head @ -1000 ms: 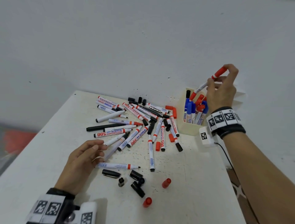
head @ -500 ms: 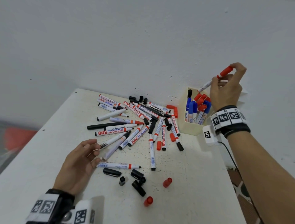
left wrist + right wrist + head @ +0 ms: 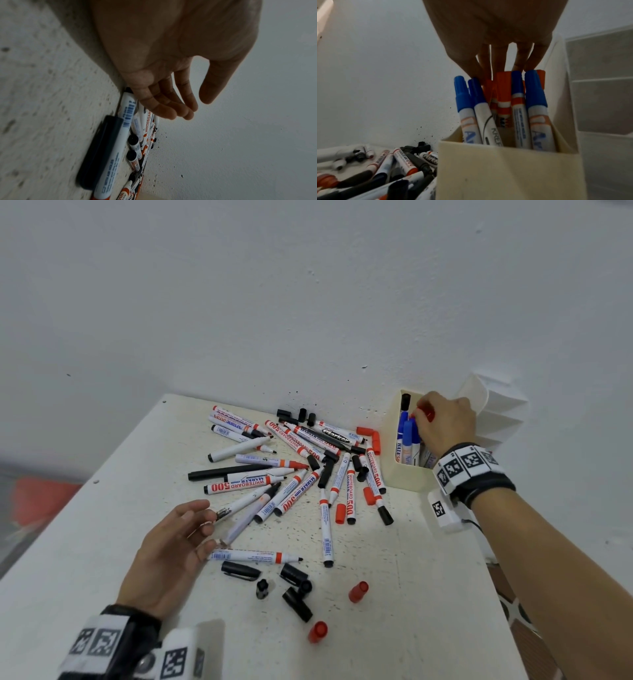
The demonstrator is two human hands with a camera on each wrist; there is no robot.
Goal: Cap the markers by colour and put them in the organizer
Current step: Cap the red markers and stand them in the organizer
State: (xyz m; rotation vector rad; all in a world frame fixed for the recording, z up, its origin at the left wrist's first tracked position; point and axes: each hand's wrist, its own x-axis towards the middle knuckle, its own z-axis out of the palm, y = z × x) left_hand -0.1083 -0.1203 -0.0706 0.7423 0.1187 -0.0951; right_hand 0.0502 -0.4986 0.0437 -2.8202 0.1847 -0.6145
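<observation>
A cream organizer [image 3: 404, 474] [image 3: 505, 169] stands at the table's far right against the wall, holding several blue-capped and red-capped markers. My right hand [image 3: 423, 414] [image 3: 488, 73] reaches down into it, fingertips pinching the cap of a red marker [image 3: 427, 414] [image 3: 503, 81] that stands among the others. A pile of uncapped and capped markers [image 3: 294, 470] lies mid-table. My left hand [image 3: 205, 522] [image 3: 188, 108] rests at the pile's near edge, fingers relaxed and holding nothing, beside a red-banded marker [image 3: 253, 556]. Loose black caps [image 3: 294, 573] and red caps [image 3: 358, 591] lie in front.
A white ribbed container [image 3: 496, 412] stands behind the organizer by the wall. The table's right edge [image 3: 496, 594] runs just past my right forearm. More loose black caps [image 3: 301, 416] lie along the wall. A blurred red object [image 3: 37, 494] sits off the table at left.
My right hand has come down from above the organizer and lowered the red-capped marker into it. The left hand stays by the pile with its fingers a little more spread.
</observation>
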